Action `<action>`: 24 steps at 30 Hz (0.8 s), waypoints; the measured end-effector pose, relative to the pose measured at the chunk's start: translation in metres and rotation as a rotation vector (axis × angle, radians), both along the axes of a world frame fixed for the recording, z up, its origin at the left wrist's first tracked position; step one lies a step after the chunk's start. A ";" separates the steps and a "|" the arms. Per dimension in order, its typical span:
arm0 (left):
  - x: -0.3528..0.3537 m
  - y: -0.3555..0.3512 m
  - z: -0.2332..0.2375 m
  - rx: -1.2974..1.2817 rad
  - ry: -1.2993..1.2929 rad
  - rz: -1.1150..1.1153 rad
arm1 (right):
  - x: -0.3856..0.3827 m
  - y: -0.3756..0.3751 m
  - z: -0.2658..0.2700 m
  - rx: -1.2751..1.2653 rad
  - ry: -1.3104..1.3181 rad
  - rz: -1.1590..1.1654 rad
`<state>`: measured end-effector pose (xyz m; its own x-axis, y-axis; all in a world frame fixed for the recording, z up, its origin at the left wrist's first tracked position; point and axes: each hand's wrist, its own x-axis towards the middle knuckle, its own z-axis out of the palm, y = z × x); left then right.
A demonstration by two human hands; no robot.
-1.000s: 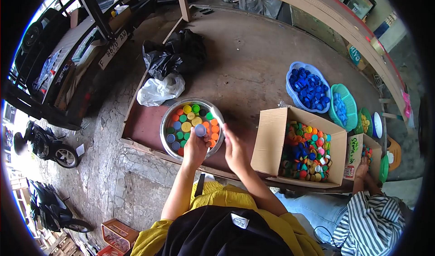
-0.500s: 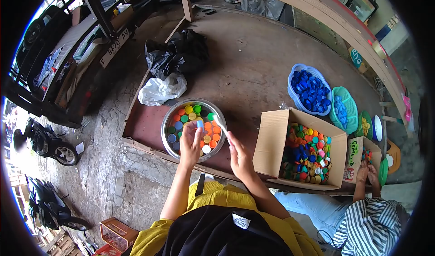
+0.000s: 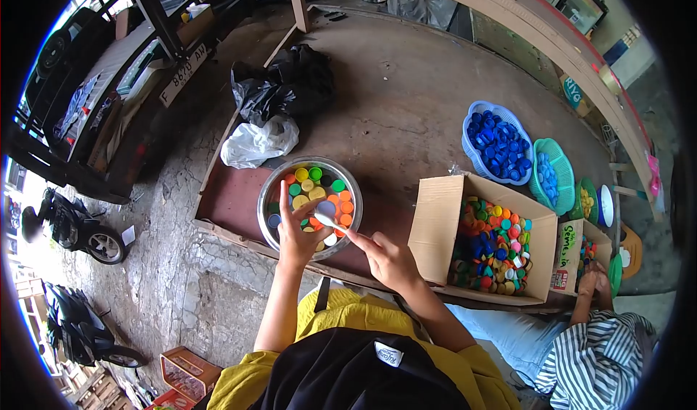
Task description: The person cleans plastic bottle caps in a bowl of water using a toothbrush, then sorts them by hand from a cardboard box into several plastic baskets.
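My left hand (image 3: 296, 237) pinches a pale blue bottle cap (image 3: 328, 208) between thumb and a finger, its other fingers raised. In my right hand (image 3: 392, 259) is a slim white brush that looks like a toothbrush (image 3: 332, 223), its head against or very near the cap. Both hands are over a round metal basin (image 3: 353, 174), where orange, yellow, green, gold and blue caps (image 3: 300, 201) lie in what looks like water. The left hand hides part of the basin's contents.
Right of the basin stands an open cardboard box (image 3: 435, 225) of mixed caps. Beyond it are a blue basket (image 3: 473, 112) and a green basket (image 3: 568, 185) of blue caps. Black bags (image 3: 287, 83) and a white bag (image 3: 261, 143) lie behind. A co-worker's hands (image 3: 594, 281) work at a smaller box.
The brush has come down and left, from beside the cap to the cap itself. My left hand has tilted the cap lower, and its fingers have spread upward.
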<state>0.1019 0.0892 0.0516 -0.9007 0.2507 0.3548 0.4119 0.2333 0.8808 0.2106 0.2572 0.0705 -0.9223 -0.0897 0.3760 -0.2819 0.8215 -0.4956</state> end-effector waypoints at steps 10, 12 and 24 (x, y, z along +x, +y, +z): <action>0.000 -0.001 0.001 -0.052 -0.099 -0.003 | -0.024 0.015 0.000 0.069 -0.142 -0.283; -0.001 -0.002 0.001 -0.001 -0.085 0.000 | -0.019 0.010 0.010 0.048 -0.061 -0.211; -0.001 0.000 0.002 -0.051 -0.137 0.002 | -0.015 0.017 -0.003 0.138 -0.132 -0.212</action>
